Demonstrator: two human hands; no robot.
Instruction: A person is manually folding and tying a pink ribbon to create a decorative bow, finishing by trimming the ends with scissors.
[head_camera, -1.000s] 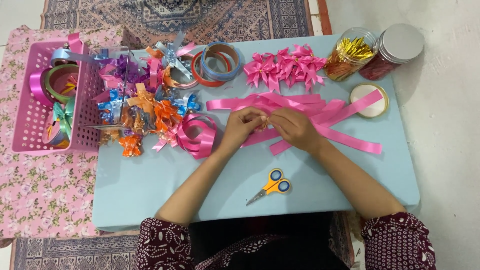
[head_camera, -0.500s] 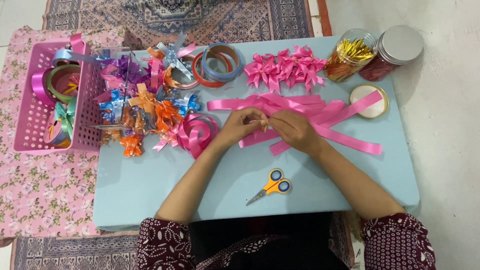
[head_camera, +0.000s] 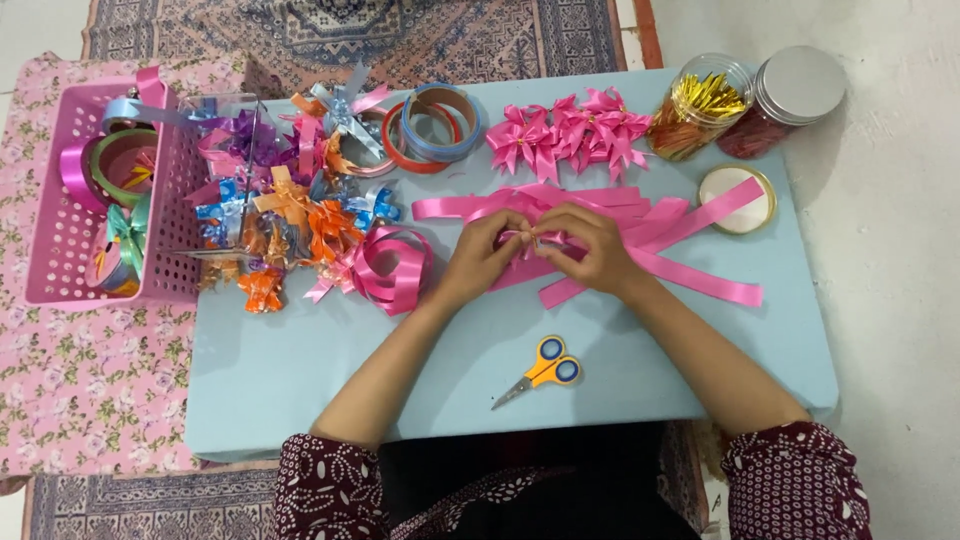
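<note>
My left hand (head_camera: 482, 252) and my right hand (head_camera: 588, 246) meet over the middle of the light blue table (head_camera: 300, 370), both pinching a small folded piece of pink ribbon (head_camera: 528, 238) between the fingertips. Under the hands lies a spread of cut pink ribbon strips (head_camera: 690, 275). A row of finished pink bows (head_camera: 568, 130) sits just beyond them. A loose coil of pink ribbon (head_camera: 392, 268) rests left of my left hand.
Yellow-handled scissors (head_camera: 540, 371) lie near the front edge. A heap of coloured bows (head_camera: 285, 215), ribbon rolls (head_camera: 432, 125) and a pink basket (head_camera: 60, 235) stand at left. Two jars (head_camera: 700, 105) (head_camera: 790, 95) and a round lid (head_camera: 738, 200) are at right.
The hands stay in the same place over the strips; the fingers have shifted slightly on the pink ribbon piece.
</note>
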